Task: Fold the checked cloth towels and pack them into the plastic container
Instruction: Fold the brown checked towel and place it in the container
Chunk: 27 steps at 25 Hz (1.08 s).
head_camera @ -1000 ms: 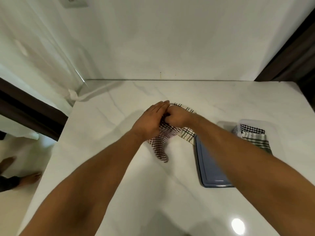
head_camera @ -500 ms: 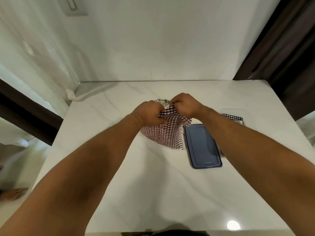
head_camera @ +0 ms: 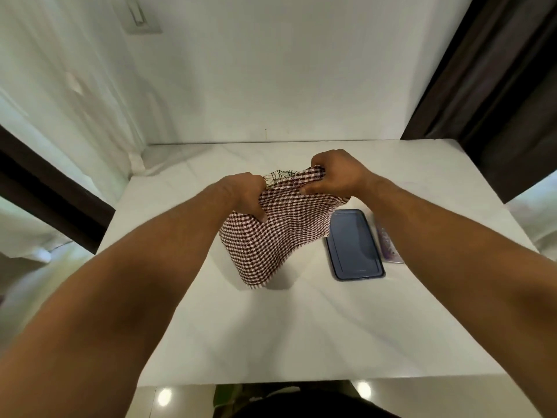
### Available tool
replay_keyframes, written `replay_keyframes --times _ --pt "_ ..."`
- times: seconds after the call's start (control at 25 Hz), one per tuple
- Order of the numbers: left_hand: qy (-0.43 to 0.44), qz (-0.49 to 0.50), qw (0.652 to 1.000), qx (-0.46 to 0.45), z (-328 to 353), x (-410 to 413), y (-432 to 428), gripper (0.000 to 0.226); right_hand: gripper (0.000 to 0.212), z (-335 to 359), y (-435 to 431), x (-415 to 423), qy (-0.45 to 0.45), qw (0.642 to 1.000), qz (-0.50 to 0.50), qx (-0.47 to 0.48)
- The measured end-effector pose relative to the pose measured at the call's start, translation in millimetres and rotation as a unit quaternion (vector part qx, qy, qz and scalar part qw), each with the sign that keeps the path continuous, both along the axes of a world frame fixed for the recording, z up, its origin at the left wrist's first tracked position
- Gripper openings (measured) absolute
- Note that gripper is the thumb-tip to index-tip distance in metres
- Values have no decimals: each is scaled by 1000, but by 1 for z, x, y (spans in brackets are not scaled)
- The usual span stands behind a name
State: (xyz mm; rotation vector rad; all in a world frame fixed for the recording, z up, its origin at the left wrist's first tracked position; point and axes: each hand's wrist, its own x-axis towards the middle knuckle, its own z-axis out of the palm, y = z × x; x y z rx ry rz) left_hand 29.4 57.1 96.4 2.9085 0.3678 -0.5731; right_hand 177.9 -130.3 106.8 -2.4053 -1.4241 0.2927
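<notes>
A dark red and white checked towel (head_camera: 280, 233) hangs spread above the white table, its lower edge close to the tabletop. My left hand (head_camera: 245, 194) grips its upper left edge and my right hand (head_camera: 337, 175) grips its upper right corner. Behind the towel, between my hands, a black and white checked towel (head_camera: 278, 175) lies on the table, mostly hidden. A sliver of the clear plastic container (head_camera: 388, 245) shows at the right, largely covered by my right forearm.
A blue-grey container lid (head_camera: 354, 244) lies flat on the white marble table (head_camera: 301, 327), just right of the towel. White walls close off the back and left. A dark curtain hangs at the right. The table's front edge is near my body.
My hands have lifted the red checked towel off the pile and pulled apart, spreading it open in the air. The view has tilted, so the container is now hidden by my right arm.
</notes>
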Motion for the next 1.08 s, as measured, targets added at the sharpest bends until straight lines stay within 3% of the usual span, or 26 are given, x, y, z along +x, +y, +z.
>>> replay_keyframes --times 0.12,0.28,0.44,0.52,0.6,0.68,0.76,0.88,1.08 --pt "-9 27 1000 2 4 -10 10 56 34 0 -12 6 -6 999 -7 -50" --pt "-136 104 979 -108 7 -17 12 31 17 -4 -22 7 -3 997 -72 10" --pt "-181 110 977 35 11 -23 7 54 12 -5 -24 3 36 977 -156 137" --pt "-152 98 983 37 13 -24 5 62 6 -3 -23 1 3 989 -123 76" --pt "-146 103 982 -55 14 -27 5 59 13 1 -25 -2 22 994 -105 -3" --pt "-197 141 958 -150 13 -29 7 59 21 3 -28 -1 63 990 -107 -62" --pt "-246 125 959 -63 15 -30 12 45 19 2 -30 0 32 990 -128 -58" --pt "-197 17 966 165 19 -33 23 25 6 8 -27 -3 -43 977 -206 22" --pt "-223 50 934 276 14 -40 26 15 11 19 -25 -15 -125 966 -222 49"
